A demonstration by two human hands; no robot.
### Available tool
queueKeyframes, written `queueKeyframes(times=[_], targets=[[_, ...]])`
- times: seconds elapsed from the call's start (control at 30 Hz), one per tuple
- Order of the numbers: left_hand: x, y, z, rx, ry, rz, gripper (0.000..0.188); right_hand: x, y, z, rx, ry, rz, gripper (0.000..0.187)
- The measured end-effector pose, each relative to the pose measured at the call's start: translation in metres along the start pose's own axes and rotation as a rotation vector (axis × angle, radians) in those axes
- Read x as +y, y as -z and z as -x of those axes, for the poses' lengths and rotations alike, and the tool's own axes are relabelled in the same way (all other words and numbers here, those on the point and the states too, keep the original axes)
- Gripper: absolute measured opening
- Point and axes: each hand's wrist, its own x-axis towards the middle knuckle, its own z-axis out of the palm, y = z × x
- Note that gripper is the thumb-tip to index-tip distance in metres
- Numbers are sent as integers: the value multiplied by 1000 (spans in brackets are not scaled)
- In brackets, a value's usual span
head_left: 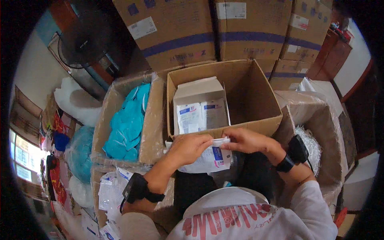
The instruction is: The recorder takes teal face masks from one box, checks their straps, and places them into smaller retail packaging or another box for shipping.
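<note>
A white packet [214, 159] with a blue and pink print hangs in front of me, above my lap. My left hand [189, 147] pinches it near its upper left part. At its top right edge, the thumb and fingers of my right hand [247, 141] grip it, and the top edge looks folded or bunched between the two hands. Just beyond my hands, a white box [199, 89] with its flap up holds two visible stacks of similar packets [215, 114]. That box stands inside a larger brown carton [250, 96].
Left of the carton, a plastic-lined box [154, 120] contains many turquoise pieces [126, 124]. White packets [110, 190] fill a box at lower left. On the right, another carton [316, 110] holds white stringy material [310, 150]. Tall sealed cartons [252, 24] rise behind; a fan [82, 46] stands back left.
</note>
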Motion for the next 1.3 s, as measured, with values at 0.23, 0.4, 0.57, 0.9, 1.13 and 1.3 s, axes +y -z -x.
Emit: queueKeyframes(times=[0.23, 0.4, 0.57, 0.9, 1.13, 1.3], targets=[[4, -16, 14, -68, -70, -107, 25, -16, -16, -4, -232, 47, 557, 24], [-15, -48, 38, -333, 61, 362, 37, 2, -48, 7, -222, 235, 476, 16], [-39, -91, 60, -267, 91, 821, 30, -1, -65, 10, -217, 291, 551, 15], [-48, -133, 63, -157, 120, 972, 24, -10, -68, 16, -183, 427, 798, 14], [-38, -88, 53, -52, 9, 379, 20, 11, -70, 15, -255, 23, 315, 28], [-19, -76, 51, 129, -87, 74, 20, 11, -54, -1, -544, -427, -269, 44]])
